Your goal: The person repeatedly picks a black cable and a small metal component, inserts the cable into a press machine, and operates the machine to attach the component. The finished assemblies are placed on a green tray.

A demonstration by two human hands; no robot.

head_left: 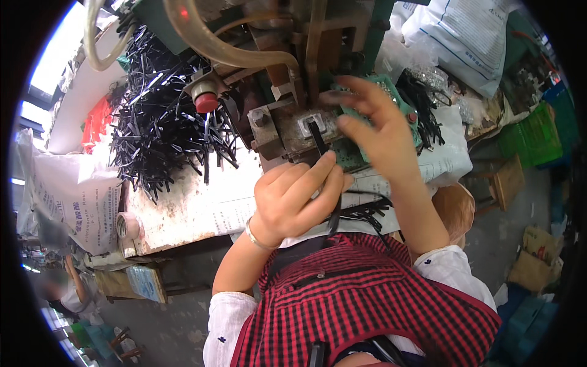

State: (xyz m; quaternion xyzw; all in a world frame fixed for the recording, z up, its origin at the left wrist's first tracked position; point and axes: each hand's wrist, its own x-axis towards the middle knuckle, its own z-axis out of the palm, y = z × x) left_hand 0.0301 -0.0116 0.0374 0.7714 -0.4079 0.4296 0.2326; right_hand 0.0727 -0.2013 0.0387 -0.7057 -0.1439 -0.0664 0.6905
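Observation:
My left hand (293, 199) is closed around a black strap (318, 137). The strap's far end lies on the small metal die (310, 124) of a press, and its tail hangs below my fingers. To the right of the die, my right hand (379, 131) is raised, its fingers blurred by motion but visibly apart from the thumb. Nothing shows between them. Just beyond that hand sits a green tray (391, 92) of small shiny pieces, partly hidden by it. Several black straps (367, 211) lie near the table's front edge by my apron.
A large heap of black straps (165, 110) covers the left of the table. The press has a red button (206, 102) and a thick hose (244, 56) above the die. A tape roll (128, 226) stands at the left edge; white sacks (458, 37) lie back right.

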